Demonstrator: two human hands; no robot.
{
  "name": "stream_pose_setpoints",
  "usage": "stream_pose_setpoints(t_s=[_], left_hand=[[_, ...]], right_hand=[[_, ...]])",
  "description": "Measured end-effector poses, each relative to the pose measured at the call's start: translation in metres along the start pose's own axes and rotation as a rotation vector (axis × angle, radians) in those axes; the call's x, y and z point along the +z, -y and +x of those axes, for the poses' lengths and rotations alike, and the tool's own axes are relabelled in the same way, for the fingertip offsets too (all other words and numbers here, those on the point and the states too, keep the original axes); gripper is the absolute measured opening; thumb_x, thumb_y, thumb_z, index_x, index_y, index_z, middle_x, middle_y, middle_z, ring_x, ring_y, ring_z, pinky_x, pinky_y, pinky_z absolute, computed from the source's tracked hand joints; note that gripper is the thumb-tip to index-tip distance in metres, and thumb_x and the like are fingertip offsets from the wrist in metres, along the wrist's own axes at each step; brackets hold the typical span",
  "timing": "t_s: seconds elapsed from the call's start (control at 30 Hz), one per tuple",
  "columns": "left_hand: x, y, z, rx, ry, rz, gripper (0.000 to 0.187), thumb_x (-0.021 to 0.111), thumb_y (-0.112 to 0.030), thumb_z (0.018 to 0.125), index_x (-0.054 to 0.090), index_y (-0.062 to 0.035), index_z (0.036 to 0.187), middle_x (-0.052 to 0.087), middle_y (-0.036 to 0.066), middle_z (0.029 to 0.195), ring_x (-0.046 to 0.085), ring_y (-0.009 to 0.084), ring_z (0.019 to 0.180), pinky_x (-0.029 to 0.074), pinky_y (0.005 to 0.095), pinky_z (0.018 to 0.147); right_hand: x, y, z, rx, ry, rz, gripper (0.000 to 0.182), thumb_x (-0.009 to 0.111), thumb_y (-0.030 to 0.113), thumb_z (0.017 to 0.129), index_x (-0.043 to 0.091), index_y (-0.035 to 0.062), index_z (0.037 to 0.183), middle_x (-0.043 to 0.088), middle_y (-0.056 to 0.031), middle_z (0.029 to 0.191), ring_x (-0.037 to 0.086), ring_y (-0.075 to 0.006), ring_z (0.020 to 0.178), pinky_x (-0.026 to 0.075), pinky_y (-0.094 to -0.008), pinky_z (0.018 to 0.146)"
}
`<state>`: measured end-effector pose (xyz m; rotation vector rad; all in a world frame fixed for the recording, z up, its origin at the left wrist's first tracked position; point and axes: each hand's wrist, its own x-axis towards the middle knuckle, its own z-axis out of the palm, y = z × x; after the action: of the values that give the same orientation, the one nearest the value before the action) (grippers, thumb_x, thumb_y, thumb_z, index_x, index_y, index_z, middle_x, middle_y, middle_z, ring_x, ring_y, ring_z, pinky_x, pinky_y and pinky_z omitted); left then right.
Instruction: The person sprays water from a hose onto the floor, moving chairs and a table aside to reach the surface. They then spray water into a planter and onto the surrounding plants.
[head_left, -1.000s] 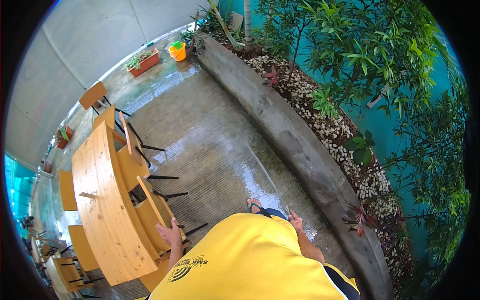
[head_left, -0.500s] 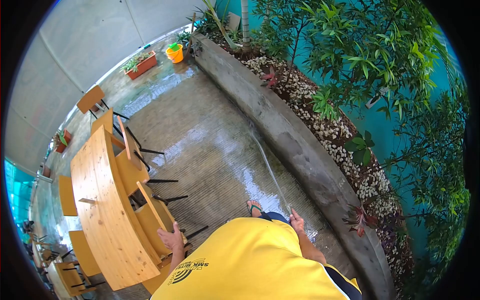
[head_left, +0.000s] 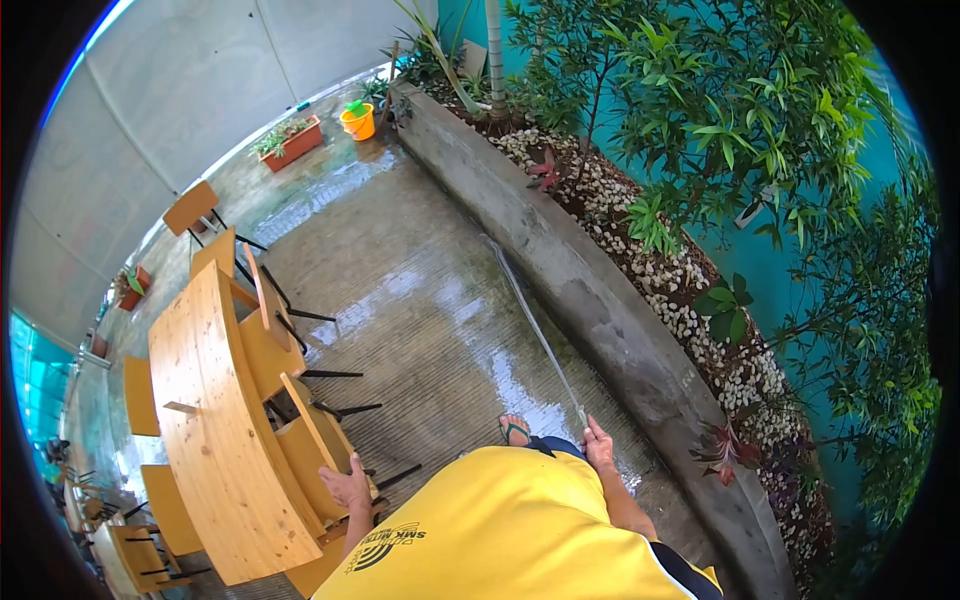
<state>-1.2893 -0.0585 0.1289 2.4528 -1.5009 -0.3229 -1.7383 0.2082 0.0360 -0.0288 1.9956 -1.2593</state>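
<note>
My right hand (head_left: 600, 446) is closed around the end of a hose (head_left: 583, 412), of which only a short pale tip shows past my fingers. From it a clear jet of water (head_left: 540, 335) runs forward to the wet concrete floor (head_left: 400, 250), landing at the foot of the low concrete wall (head_left: 560, 230). My left hand (head_left: 349, 487) is held out on the other side with fingers apart and nothing in it. It overlaps the nearest wooden chair (head_left: 318, 420) in this view.
On the left stands a long wooden table (head_left: 215, 420) with several chairs around it, their black legs sticking out over the floor. A planter box (head_left: 295, 148) and a yellow bucket (head_left: 358, 125) sit at the far end. White pebbles (head_left: 655, 275) and shrubs fill the bed behind the wall.
The view has shifted slightly, so table and chairs sit a little further right. The water jet's far end reaches slightly further left along the wall's foot. Both hands keep their pose.
</note>
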Motion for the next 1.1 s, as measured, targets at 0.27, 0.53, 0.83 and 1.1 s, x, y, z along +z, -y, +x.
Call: stream_pose_setpoints(t_s=[0.27,0.53,0.83,1.1], left_hand=[[-0.006,-0.007,-0.002,-0.041,0.01,-0.015,0.067,0.073,-0.047,0.082,0.042,-0.0017,0.12,0.052,0.022,0.122,0.055,0.0437,0.111,0.046,0.0507,0.089],[-0.006,-0.008,-0.003,-0.057,-0.007,-0.024,0.066,0.075,-0.044,0.081,0.042,-0.0022,0.119,0.053,0.022,0.119,0.055,0.0433,0.11,0.046,0.051,0.088],[-0.003,-0.006,-0.001,-0.046,-0.031,-0.023,0.064,0.077,-0.045,0.079,0.043,-0.0022,0.114,0.054,0.021,0.114,0.055,0.0427,0.108,0.045,0.0507,0.088],[0.002,0.002,0.008,-0.076,0.042,-0.075,0.068,0.073,-0.039,0.083,0.047,-0.0008,0.133,0.057,0.024,0.125,0.055,0.0397,0.116,0.045,0.0447,0.096]], right_hand=[[0.011,0.039,0.007,-0.039,0.084,0.037,0.044,0.055,0.017,0.1,0.051,0.0185,0.144,0.054,0.002,0.071,0.047,-0.0076,0.055,0.044,-0.0252,0.051],[0.019,0.053,0.016,-0.062,0.09,0.056,0.044,0.054,0.014,0.099,0.052,0.0156,0.143,0.054,0.0008,0.069,0.045,-0.0076,0.053,0.042,-0.0254,0.048],[0.034,0.076,0.038,-0.091,0.122,0.027,0.045,0.053,0.015,0.1,0.05,0.0176,0.145,0.052,0.0018,0.069,0.044,-0.0068,0.052,0.042,-0.0244,0.047],[0.049,0.13,0.081,-0.173,0.135,0.021,0.044,0.053,0.014,0.1,0.051,0.0168,0.144,0.052,0.0018,0.068,0.044,-0.0066,0.051,0.04,-0.0238,0.045]])
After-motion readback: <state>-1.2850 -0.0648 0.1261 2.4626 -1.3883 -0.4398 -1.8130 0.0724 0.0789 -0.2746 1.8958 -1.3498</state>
